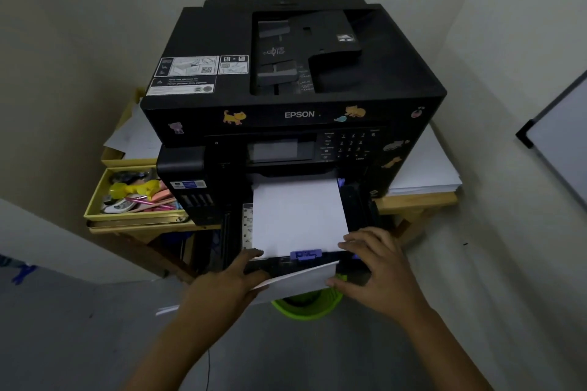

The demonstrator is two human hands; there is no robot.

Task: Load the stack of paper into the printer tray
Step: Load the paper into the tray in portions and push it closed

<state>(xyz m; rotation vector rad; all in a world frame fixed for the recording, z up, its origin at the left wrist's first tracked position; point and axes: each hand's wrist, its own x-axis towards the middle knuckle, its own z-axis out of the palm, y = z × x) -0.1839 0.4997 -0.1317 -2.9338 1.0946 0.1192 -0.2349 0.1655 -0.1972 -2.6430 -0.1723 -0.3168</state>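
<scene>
Paper in the open printer tray
White paper stack (298, 216) lies flat in the pulled-out black tray (355, 206) of the black printer (295, 73).

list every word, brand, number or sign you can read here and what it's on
"EPSON": white letters on the front edge of the black printer.
White instruction labels on the printer's top left: pictures and print, too blurred to read.
Keypad beside the screen: marks too small to read.
Ink tank label: blurred.
Strip of marks at the left of the paper tray: unreadable.
Cat stickers: pictures only, no text.
</scene>
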